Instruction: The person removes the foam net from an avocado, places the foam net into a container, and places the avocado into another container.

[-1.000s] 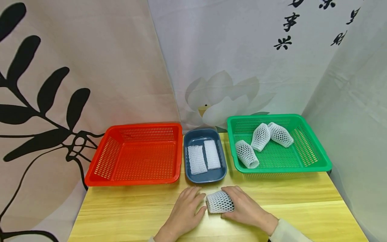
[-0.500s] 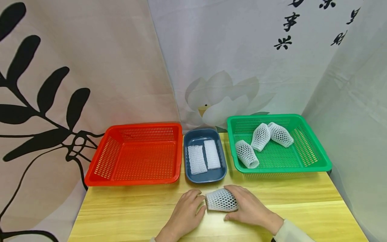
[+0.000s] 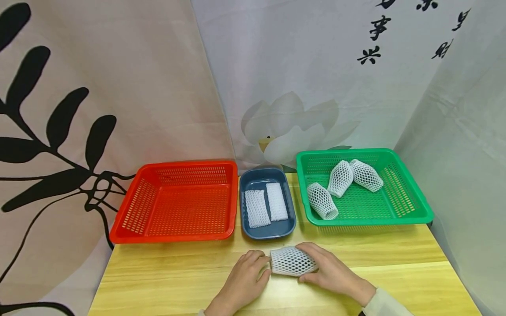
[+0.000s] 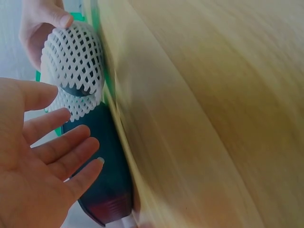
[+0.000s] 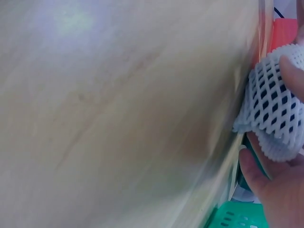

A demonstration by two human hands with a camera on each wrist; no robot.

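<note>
A white foam net sleeve [image 3: 290, 262] lies on its side just above or on the table, in front of the blue tray. My right hand [image 3: 331, 273] grips its right end, thumb below and fingers over the top. At the sleeve's left end, my left hand [image 3: 245, 277] holds its fingertips close; whether they touch is unclear. In the left wrist view, the fingers of my left hand [image 4: 52, 156] are spread loosely beside the net sleeve [image 4: 78, 54]. Something dark shows at the sleeve's opening there. The right wrist view shows the mesh [image 5: 273, 102] bulging between thumb and fingers.
A dark blue tray [image 3: 264, 235] holds two flat white foam nets [image 3: 258, 208]. To its right, a green basket [image 3: 371, 221] contains three puffed-out net sleeves [image 3: 341, 179]. The red basket [image 3: 174, 239] stands on the left. Behind them hangs a printed curtain [image 3: 158, 87].
My right hand has slid a little to the right along the net sleeve, so more of the mesh shows. The sleeve's left end and my left hand have barely moved.
</note>
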